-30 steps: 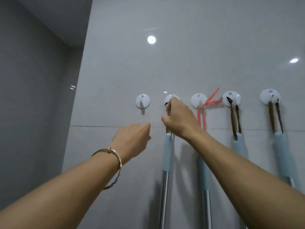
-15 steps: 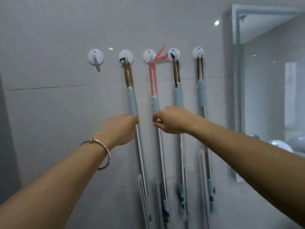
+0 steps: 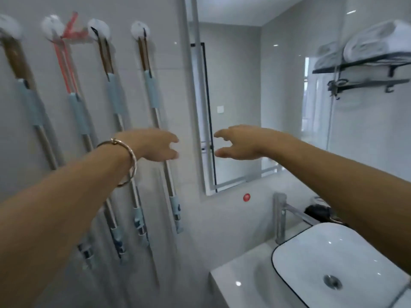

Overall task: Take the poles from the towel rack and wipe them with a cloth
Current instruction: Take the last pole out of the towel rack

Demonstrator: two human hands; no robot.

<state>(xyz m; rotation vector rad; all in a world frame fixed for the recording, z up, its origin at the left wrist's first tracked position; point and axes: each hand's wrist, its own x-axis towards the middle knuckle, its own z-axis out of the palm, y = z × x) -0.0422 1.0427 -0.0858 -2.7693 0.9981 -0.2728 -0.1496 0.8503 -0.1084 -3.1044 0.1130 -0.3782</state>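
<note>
Poles (image 3: 153, 94) hang in a row of four on the tiled wall, filling the view from nine to eleven o'clock; each has a pale blue grip and a metal shaft, and hangs by a loop from a round white hook (image 3: 139, 29); three loops are brown, the second from the left is red. Near the centre the left hand (image 3: 160, 144) reaches out, a thin metal bangle (image 3: 129, 162) on its wrist; its fingers are loosely spread, point toward three o'clock and hold nothing; it lies in front of the shaft of the rightmost pole, and whether it touches it I cannot tell. The right hand (image 3: 238, 142) is at the left hand's three o'clock, apart from it, thumb and fingers spread in a loose curve, empty, in front of a mirror (image 3: 233, 85). At five o'clock a white basin (image 3: 311, 263) sits on a white surface (image 3: 233, 283), a chrome tap (image 3: 279, 218) at its eleven o'clock; at two o'clock a black shelf (image 3: 355, 63) carries rolled white towels (image 3: 378, 38).
</note>
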